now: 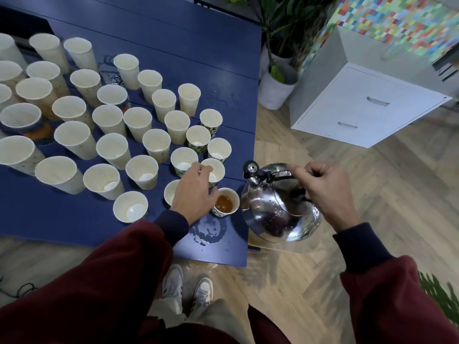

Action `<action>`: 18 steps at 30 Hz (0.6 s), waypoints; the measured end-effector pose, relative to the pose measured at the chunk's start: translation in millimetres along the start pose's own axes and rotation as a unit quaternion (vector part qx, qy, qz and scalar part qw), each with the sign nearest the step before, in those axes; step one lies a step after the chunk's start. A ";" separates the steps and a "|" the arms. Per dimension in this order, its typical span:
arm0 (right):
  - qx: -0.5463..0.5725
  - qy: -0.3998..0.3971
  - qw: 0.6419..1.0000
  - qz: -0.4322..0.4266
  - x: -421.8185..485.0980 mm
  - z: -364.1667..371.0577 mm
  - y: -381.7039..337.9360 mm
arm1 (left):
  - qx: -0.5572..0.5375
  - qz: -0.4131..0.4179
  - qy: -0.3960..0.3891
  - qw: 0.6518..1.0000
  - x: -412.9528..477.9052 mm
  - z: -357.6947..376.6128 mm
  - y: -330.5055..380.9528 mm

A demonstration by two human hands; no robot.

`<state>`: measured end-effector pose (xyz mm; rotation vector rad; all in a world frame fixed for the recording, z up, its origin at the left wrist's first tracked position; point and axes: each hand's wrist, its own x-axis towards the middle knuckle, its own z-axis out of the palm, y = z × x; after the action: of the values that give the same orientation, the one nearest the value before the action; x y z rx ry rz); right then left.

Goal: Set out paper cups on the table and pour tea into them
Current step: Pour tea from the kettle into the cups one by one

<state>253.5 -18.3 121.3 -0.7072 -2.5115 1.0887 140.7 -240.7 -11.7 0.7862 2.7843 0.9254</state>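
Currently the steel kettle [280, 209] is gripped in the curled right hand [325, 192]; an empty paper cup [218, 170] is pinched by the left hand [196, 194].

This is looking like an office. A white two-drawer filing cabinet [360, 105] is standing right of the blue table [173, 40]. Potted plants [277, 88] are sitting by the table's far right corner, and a multicoloured mosaic wall panel [397, 18] is rising beyond it.
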 end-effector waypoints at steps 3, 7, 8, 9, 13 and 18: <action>-0.004 0.014 1.000 -0.007 5.8 0.7 -7.5 | 0.045 0.009 -0.047 0.998 20.5 -11.7 -3.8; -0.013 0.005 1.000 -0.013 20.8 2.2 -11.2 | 0.243 0.053 -0.082 0.965 39.5 -18.4 -4.9; -0.012 0.002 1.000 -0.016 25.0 4.1 -12.0 | 0.267 0.060 -0.080 0.958 44.2 -18.9 -6.1; -0.010 -0.002 1.000 -0.019 28.8 6.1 -12.4 | 0.281 0.065 -0.077 0.954 48.5 -19.2 -7.8; -0.027 -0.041 0.998 -0.032 45.2 17.1 -10.7 | 0.299 0.070 -0.104 0.946 58.1 -15.7 -14.2; -0.058 -0.071 0.994 -0.055 63.1 27.4 -11.2 | 0.254 0.059 -0.113 0.959 61.4 -8.0 -14.7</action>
<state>185.0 -6.2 117.0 -0.5294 -2.7171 0.9952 79.3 -223.9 -10.0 1.0512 2.8102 0.0999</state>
